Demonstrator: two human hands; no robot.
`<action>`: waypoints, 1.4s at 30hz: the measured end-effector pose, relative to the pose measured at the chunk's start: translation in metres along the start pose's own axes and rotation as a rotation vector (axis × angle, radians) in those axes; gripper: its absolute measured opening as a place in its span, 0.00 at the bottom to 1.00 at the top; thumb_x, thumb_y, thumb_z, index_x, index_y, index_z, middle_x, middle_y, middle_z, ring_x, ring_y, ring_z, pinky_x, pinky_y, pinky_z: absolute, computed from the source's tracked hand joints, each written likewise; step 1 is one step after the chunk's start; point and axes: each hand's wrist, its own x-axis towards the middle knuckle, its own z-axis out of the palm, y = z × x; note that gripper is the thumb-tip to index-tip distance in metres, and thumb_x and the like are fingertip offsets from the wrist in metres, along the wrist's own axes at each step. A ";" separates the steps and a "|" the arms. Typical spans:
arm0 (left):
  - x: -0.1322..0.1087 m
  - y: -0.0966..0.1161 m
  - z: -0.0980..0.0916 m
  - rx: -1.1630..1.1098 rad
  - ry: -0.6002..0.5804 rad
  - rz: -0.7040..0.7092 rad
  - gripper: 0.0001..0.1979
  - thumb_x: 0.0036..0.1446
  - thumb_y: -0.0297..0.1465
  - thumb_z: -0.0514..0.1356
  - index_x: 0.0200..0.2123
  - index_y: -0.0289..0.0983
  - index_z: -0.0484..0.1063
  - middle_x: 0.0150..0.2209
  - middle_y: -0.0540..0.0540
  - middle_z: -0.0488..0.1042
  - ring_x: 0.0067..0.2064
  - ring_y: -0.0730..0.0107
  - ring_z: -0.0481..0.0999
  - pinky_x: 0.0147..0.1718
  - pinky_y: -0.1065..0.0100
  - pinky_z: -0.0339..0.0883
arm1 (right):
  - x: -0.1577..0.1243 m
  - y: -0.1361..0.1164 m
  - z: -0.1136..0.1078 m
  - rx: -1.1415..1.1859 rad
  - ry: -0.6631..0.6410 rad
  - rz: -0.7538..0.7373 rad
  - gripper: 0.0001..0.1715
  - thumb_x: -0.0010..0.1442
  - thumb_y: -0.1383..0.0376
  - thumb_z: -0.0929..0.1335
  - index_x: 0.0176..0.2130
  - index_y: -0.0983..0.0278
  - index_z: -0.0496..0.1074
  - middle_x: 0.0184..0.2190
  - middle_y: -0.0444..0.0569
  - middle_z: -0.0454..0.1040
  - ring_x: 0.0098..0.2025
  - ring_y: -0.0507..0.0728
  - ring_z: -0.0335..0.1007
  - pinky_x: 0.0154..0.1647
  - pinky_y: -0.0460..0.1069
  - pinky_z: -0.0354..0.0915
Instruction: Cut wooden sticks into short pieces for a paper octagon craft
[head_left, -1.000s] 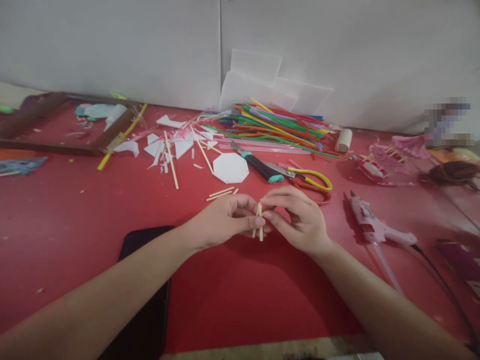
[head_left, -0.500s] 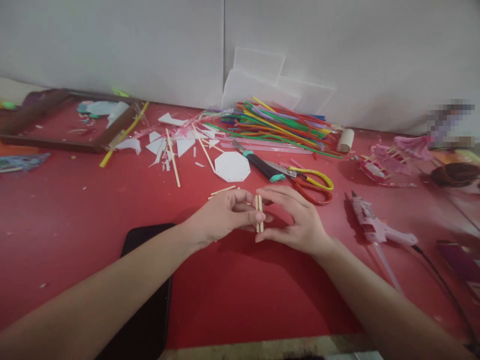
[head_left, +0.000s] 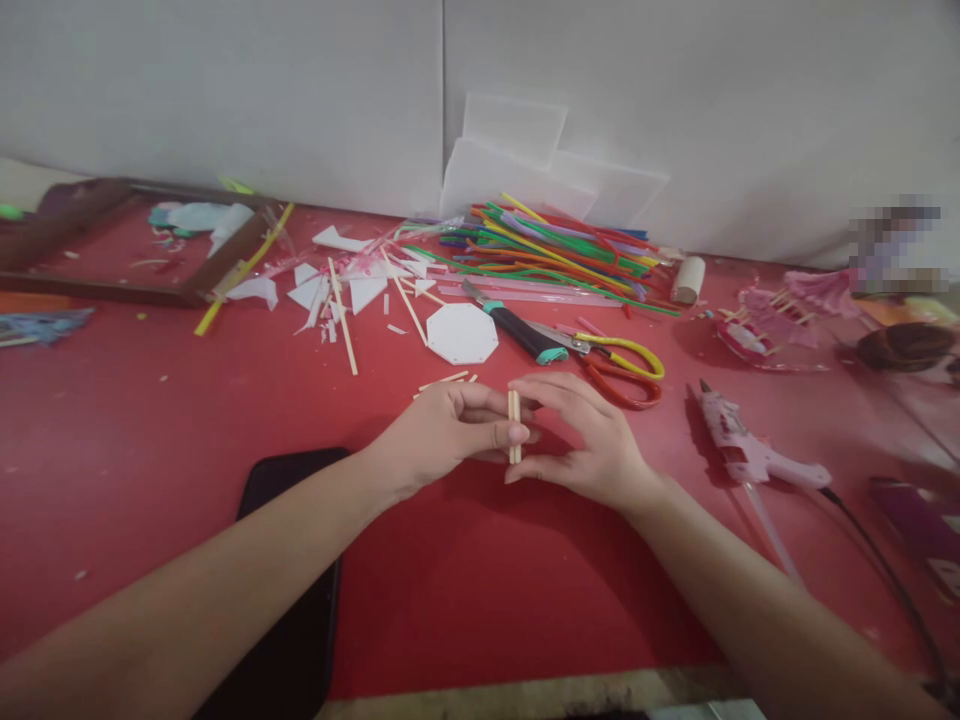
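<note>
Over the red table (head_left: 465,590), my left hand (head_left: 442,435) pinches two short wooden sticks (head_left: 514,410) side by side, upright. My right hand (head_left: 585,440) caps the pair between forefinger on top and thumb below, squaring the ends. A white octagon piece (head_left: 461,333) lies just beyond the hands, with a few loose short sticks (head_left: 444,382) between it and my left hand.
A black phone (head_left: 292,560) lies under my left forearm. Behind are a teal-handled cutter (head_left: 521,332), yellow and red scissors (head_left: 626,365), coloured pipe cleaners (head_left: 555,250), white foam scraps (head_left: 330,285), a wooden frame (head_left: 127,240) far left. A pink glue gun (head_left: 746,450) with cord lies right.
The two sticks, loosely crossed a second ago, now stand aligned side by side. My right hand has shifted from pinching them to holding their top and bottom ends.
</note>
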 end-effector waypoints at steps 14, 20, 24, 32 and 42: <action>-0.001 0.001 0.003 -0.017 0.023 -0.002 0.12 0.40 0.31 0.74 0.29 0.34 0.79 0.28 0.49 0.81 0.34 0.69 0.81 0.33 0.72 0.77 | -0.002 -0.002 0.001 0.078 -0.026 0.046 0.43 0.49 0.54 0.76 0.60 0.56 0.62 0.48 0.52 0.73 0.47 0.58 0.72 0.50 0.54 0.72; -0.002 0.000 0.002 0.034 0.059 -0.001 0.12 0.40 0.32 0.74 0.29 0.34 0.79 0.28 0.49 0.81 0.31 0.71 0.81 0.33 0.71 0.78 | -0.004 0.001 0.000 0.132 -0.057 0.077 0.50 0.48 0.52 0.76 0.64 0.55 0.56 0.52 0.53 0.69 0.45 0.58 0.73 0.47 0.54 0.74; -0.002 0.002 0.003 0.021 0.028 -0.006 0.12 0.41 0.32 0.74 0.28 0.34 0.78 0.24 0.51 0.79 0.28 0.75 0.79 0.30 0.76 0.76 | -0.001 0.000 -0.001 0.038 -0.034 0.009 0.39 0.52 0.56 0.75 0.59 0.58 0.62 0.48 0.53 0.72 0.47 0.59 0.72 0.48 0.55 0.73; 0.000 0.000 0.003 0.077 0.000 0.002 0.14 0.44 0.33 0.73 0.30 0.33 0.73 0.24 0.51 0.79 0.26 0.77 0.77 0.30 0.76 0.73 | -0.001 -0.003 0.001 0.024 -0.020 0.016 0.31 0.53 0.59 0.74 0.54 0.60 0.65 0.45 0.52 0.74 0.45 0.57 0.73 0.47 0.51 0.72; -0.004 -0.009 0.000 0.932 0.011 0.414 0.04 0.59 0.31 0.62 0.37 0.38 0.75 0.36 0.51 0.80 0.37 0.70 0.78 0.37 0.70 0.67 | 0.002 0.038 -0.016 -0.328 -0.106 0.125 0.32 0.65 0.54 0.64 0.63 0.62 0.58 0.64 0.58 0.61 0.67 0.64 0.53 0.65 0.63 0.54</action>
